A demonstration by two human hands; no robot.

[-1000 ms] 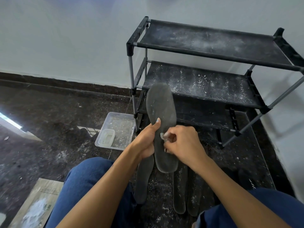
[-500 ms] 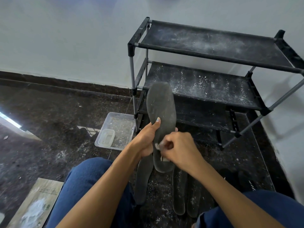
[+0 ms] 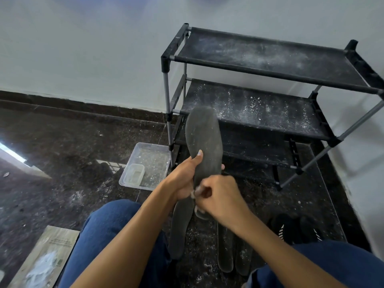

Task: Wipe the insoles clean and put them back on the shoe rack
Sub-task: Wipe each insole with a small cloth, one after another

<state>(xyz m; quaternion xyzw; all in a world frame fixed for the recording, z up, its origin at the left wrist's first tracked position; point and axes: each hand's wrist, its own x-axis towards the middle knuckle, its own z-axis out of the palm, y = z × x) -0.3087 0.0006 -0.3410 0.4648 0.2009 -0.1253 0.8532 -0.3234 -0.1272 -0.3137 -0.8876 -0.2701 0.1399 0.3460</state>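
The left hand (image 3: 182, 181) grips the long dark grey foam insole (image 3: 204, 142) upright, toe toward the black shoe rack (image 3: 270, 65); the right hand (image 3: 220, 196), fingers curled on a small white wipe (image 3: 196, 191), works its near heel.

On my feed both forearms are bare, with no sleeves, watch or rings on the left hand (image 3: 182, 181) or right hand (image 3: 220, 196). Blue denim jeans (image 3: 108, 235) cover both knees. Black socks (image 3: 291, 227) with white stripes show at lower right.

Left hand (image 3: 182, 179) grips grey insole (image 3: 204, 142) upright at mid-length, thumb on face; right hand (image 3: 220, 198) just below pinches white wipe (image 3: 196, 192) against heel end.
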